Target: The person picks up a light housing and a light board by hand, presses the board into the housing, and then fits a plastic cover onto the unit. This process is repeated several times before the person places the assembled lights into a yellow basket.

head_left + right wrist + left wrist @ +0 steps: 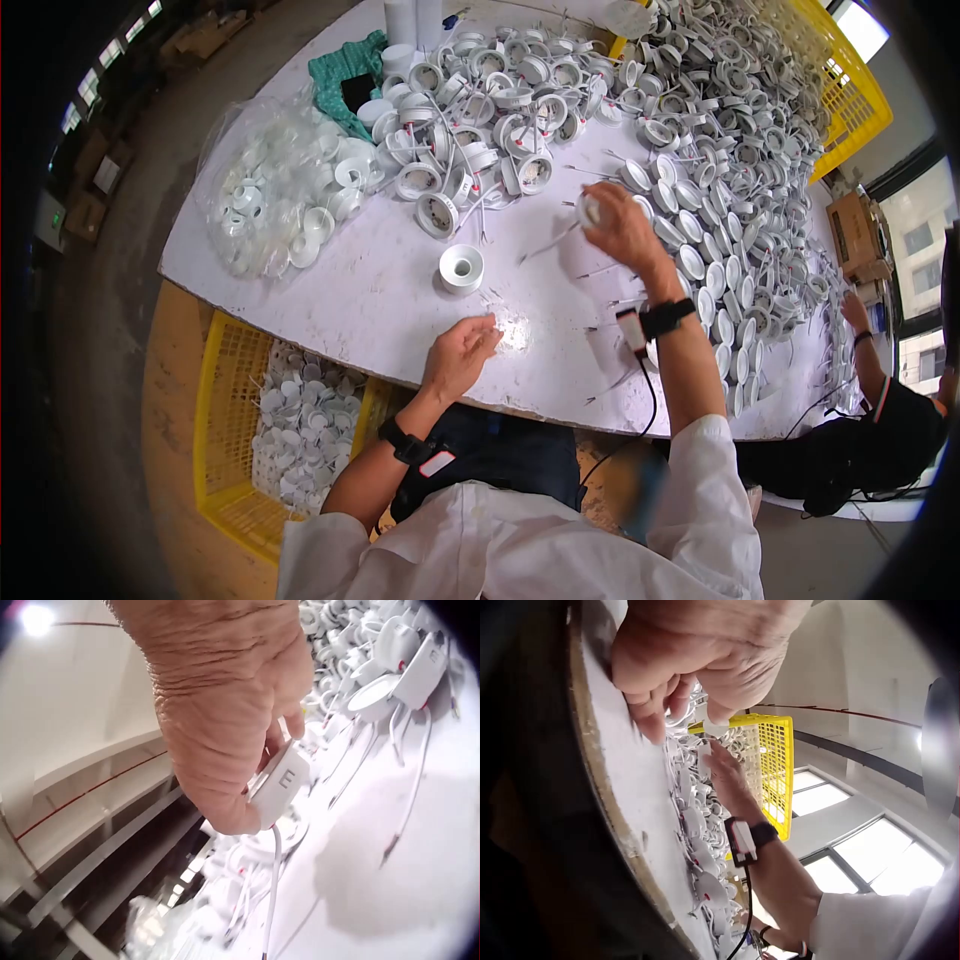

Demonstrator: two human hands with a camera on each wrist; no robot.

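Note:
A white round part with a cable [283, 784] is gripped by the right hand [225, 712], thumb on one side and fingers on the other; its wire hangs down. In the head view this right hand [622, 228] is above the table beside rows of similar parts. The left hand [463, 355] rests near the table's front edge with fingers loosely bent, holding nothing visible. Its fingertips touch or nearly touch the tabletop in the left wrist view [705, 652]. A white cup-shaped piece [461, 269] stands upright on the table, just beyond the left hand.
Heaped white parts [740, 110] cover the back and right of the table [400, 320]. A plastic bag of white cups [270, 200] lies at left, near a green cloth [340, 72]. A yellow crate [228, 420] is below the front edge. Another person's hand [855, 312] is at right.

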